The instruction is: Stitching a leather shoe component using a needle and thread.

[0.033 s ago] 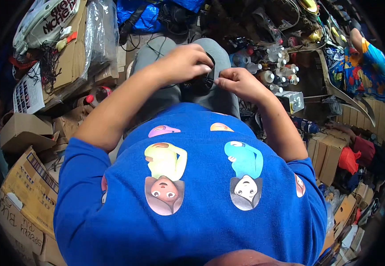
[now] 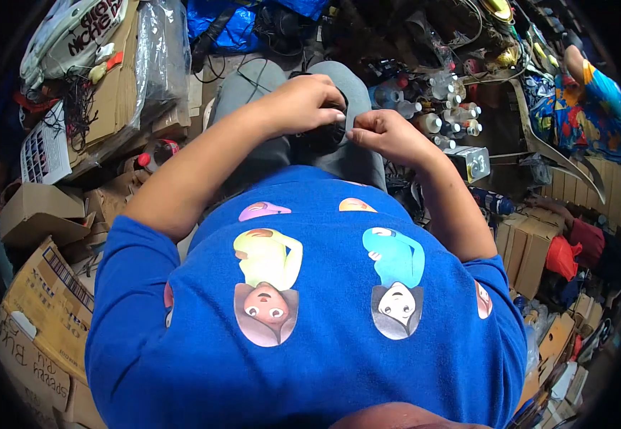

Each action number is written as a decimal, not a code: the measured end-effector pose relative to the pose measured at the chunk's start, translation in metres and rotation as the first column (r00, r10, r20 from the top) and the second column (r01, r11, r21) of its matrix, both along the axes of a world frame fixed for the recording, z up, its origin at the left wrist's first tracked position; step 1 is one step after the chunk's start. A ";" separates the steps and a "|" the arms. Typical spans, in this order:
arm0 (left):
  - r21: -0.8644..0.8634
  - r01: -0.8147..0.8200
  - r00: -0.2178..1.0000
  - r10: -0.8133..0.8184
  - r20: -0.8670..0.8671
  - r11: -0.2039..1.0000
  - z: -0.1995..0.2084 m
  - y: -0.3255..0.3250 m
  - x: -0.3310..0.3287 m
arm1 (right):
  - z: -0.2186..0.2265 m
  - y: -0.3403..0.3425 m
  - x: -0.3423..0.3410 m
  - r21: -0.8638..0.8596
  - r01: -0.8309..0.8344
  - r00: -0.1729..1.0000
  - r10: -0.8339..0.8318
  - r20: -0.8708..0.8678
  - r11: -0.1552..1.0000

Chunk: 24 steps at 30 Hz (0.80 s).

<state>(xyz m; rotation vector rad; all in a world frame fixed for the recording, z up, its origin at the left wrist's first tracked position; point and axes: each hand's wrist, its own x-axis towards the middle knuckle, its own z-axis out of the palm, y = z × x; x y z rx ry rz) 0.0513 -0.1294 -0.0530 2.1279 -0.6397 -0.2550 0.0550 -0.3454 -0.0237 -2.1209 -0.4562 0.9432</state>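
A dark, rounded black object (image 2: 323, 137) lies in my lap between my knees, and my hands hide much of it. Its exact kind cannot be made out. My left hand (image 2: 307, 102) is over its top, with the fingers curled around it and the thumb pointing right. Close by its right edge, my right hand (image 2: 382, 131) is closed in a pinch, thumb against the bent forefinger. Whatever sits between those fingertips is too small to see. A thin black cord (image 2: 253, 80) runs across my left knee.
Several plastic bottles (image 2: 443, 118) stand right of my knees, with a clear square container (image 2: 471, 163) nearer. Cardboard boxes (image 2: 39, 214) and flattened card crowd the left. A curved metal blade (image 2: 575, 171) lies at the right. Another person's arm (image 2: 575, 64) shows at the upper right.
My left hand has shifted very slightly, and the black object has turned a little beneath it. The right hand stays almost where it was, still pinched.
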 end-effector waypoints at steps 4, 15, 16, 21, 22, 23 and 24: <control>0.057 0.130 0.988 -0.124 -0.096 0.990 -0.012 -0.005 0.022 | 0.016 -0.010 -0.007 0.018 -0.054 0.997 0.055 -0.050 0.998; -0.184 0.163 0.847 -0.233 -0.478 0.969 -0.017 0.005 0.043 | 0.015 -0.012 -0.010 0.168 0.080 0.974 -0.112 0.196 0.983; -0.169 0.170 0.848 -0.232 -0.476 0.971 -0.015 0.004 0.043 | 0.014 -0.010 -0.009 0.092 0.050 0.961 -0.073 0.266 0.995; -0.201 0.160 0.832 -0.241 -0.499 0.967 -0.019 0.007 0.041 | 0.015 -0.004 -0.006 -0.021 -0.031 0.905 0.037 0.423 0.999; -0.213 0.153 0.824 -0.243 -0.511 0.965 -0.021 0.008 0.042 | 0.016 -0.003 -0.006 -0.023 -0.034 0.905 0.040 0.424 0.999; -0.225 0.148 0.816 -0.247 -0.523 0.963 -0.021 0.009 0.043 | 0.017 -0.002 -0.005 -0.044 -0.017 0.905 0.034 0.423 0.999; -0.227 0.148 0.816 -0.249 -0.522 0.963 -0.021 0.009 0.043 | 0.019 -0.002 -0.005 -0.065 0.000 0.906 0.028 0.423 0.998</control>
